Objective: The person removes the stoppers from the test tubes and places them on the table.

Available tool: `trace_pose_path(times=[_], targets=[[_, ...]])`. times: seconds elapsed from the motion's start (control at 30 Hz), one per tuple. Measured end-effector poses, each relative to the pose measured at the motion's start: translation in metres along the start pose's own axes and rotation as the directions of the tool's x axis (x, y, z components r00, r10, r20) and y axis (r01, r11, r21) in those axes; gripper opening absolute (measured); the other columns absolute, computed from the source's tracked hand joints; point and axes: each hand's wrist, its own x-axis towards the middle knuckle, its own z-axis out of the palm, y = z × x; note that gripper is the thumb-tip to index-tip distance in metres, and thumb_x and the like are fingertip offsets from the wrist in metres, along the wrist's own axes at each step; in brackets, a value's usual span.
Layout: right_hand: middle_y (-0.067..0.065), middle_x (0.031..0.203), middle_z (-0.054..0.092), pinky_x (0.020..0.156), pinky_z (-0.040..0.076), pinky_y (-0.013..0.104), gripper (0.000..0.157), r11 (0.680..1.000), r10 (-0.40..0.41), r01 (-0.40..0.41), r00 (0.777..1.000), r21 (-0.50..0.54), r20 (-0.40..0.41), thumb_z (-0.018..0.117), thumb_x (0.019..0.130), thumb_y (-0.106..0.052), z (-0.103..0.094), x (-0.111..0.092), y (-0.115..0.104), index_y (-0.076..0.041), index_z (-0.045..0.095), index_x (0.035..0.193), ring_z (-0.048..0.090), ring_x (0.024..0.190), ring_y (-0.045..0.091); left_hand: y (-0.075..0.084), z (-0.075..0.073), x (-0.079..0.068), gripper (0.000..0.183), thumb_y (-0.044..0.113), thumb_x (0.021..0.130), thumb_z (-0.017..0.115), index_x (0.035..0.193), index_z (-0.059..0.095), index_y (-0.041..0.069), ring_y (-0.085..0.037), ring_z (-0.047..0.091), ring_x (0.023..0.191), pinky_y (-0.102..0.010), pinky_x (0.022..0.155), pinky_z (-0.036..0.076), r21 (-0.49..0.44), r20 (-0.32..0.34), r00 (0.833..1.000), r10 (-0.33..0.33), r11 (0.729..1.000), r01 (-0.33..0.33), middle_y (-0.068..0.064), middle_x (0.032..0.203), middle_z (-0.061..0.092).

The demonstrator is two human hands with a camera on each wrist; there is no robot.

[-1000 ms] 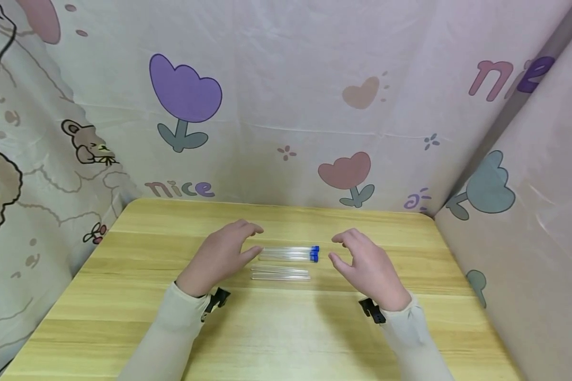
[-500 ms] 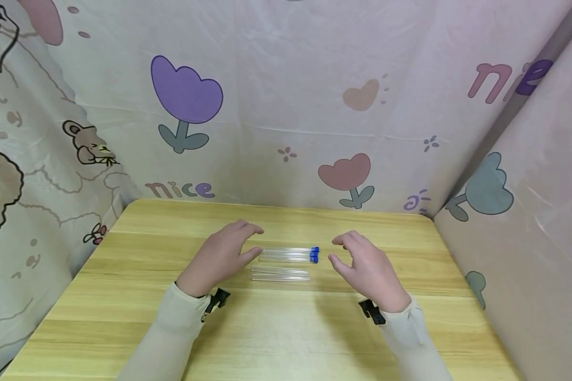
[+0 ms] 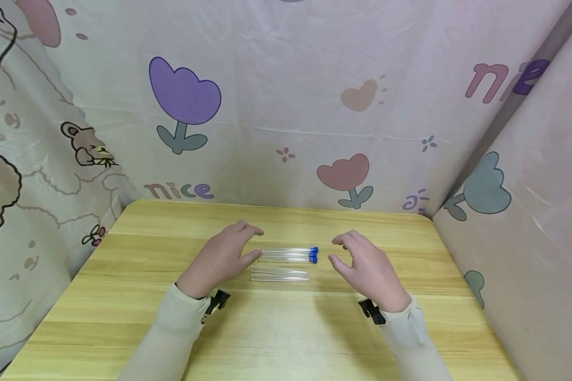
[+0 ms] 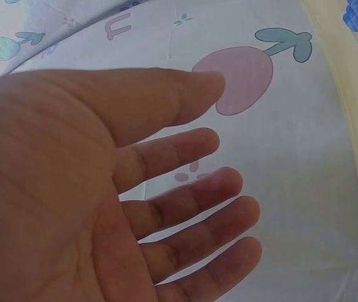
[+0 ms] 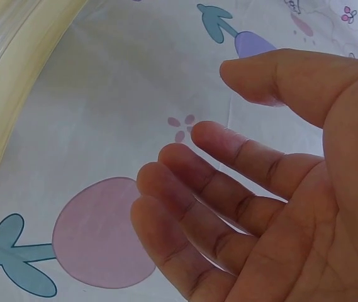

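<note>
In the head view, several clear tubes with blue caps (image 3: 288, 255) lie side by side at the middle of the table, caps pointing right. Just in front of them lie several thin clear tubes (image 3: 279, 274) without caps. My left hand (image 3: 221, 256) is at the left ends of the tubes, fingers relaxed and apart, holding nothing. To the right of the blue caps, my right hand (image 3: 369, 267) also holds nothing, its thumb spread from its fingers. Both wrist views show bare palms, with blue caps (image 4: 353, 15) at the edge of the left wrist view.
The wooden table (image 3: 286, 338) has a light yellow grain. A patterned cloth (image 3: 276, 63) with printed flowers hangs behind it and along both sides. Black mounts (image 3: 372, 311) sit at the wrists by the pale sleeves (image 3: 412, 333).
</note>
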Motion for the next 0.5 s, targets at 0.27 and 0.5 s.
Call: trace_pose_path(times=[0.27, 0.5], targets=[[-0.001, 0.111, 0.069, 0.073, 0.056, 0.034, 0.030, 1.000, 0.027, -0.027, 0.999, 0.010, 0.027, 0.076, 0.095, -0.029, -0.0002, -0.0003, 0.0008, -0.011, 0.070, 0.119, 0.065, 0.090, 0.015, -0.0001, 0.0020, -0.0004, 0.041, 0.028, 0.097, 0.074, 0.134, 0.066, 0.011, -0.030, 0.064, 0.118, -0.049, 0.098, 0.055, 0.010, 0.006, 1.000, 0.005, 1.000, -0.005, -0.007, 0.128, 0.065], [-0.002, 0.111, 0.069, 0.077, 0.059, 0.037, 0.030, 0.999, 0.032, -0.032, 0.999, 0.016, 0.026, 0.076, 0.094, -0.029, -0.0010, -0.0001, 0.0015, -0.012, 0.070, 0.118, 0.068, 0.094, 0.018, 0.0032, 0.0056, 0.0024, 0.042, 0.030, 0.098, 0.072, 0.135, 0.065, 0.011, -0.031, 0.063, 0.122, -0.050, 0.101, 0.053, 0.021, 0.047, 0.999, 0.006, 1.000, -0.007, -0.008, 0.130, 0.065]])
